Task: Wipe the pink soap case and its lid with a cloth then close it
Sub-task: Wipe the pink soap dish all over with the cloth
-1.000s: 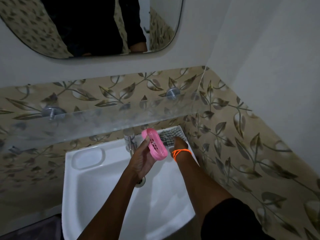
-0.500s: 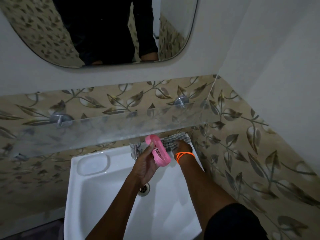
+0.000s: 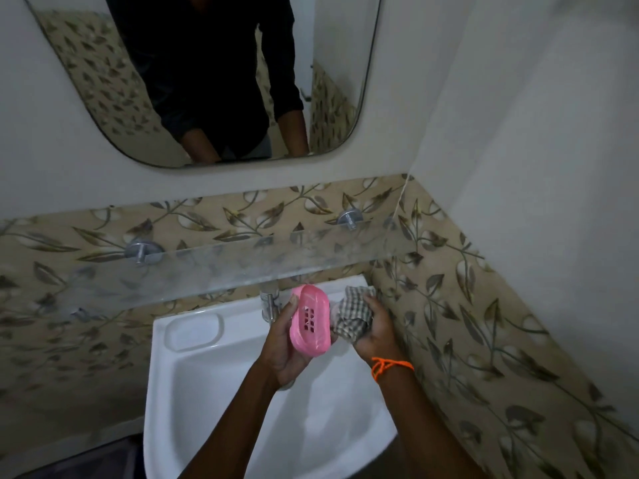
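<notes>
Small bathroom: white washbasin (image 3: 193,392), tap (image 3: 268,302), wall mirror (image 3: 214,77), glass shelf (image 3: 207,271), leaf-patterned tiles (image 3: 484,323).

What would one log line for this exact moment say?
left hand: holds pink soap case | right hand: grips checked cloth | place: above white sink | wiping: not yet

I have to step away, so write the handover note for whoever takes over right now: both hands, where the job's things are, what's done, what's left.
Left hand: grips the pink soap case piece, slotted face up, above the white sink.
Right hand: holds the bunched checked cloth right beside the pink piece, at its right edge; contact cannot be confirmed.
The other half of the case is not in view.
Done: case and cloth are both in hand.
How much wiping is done cannot be told.
Left: wipe this piece, wipe the other half, then close the case.
</notes>
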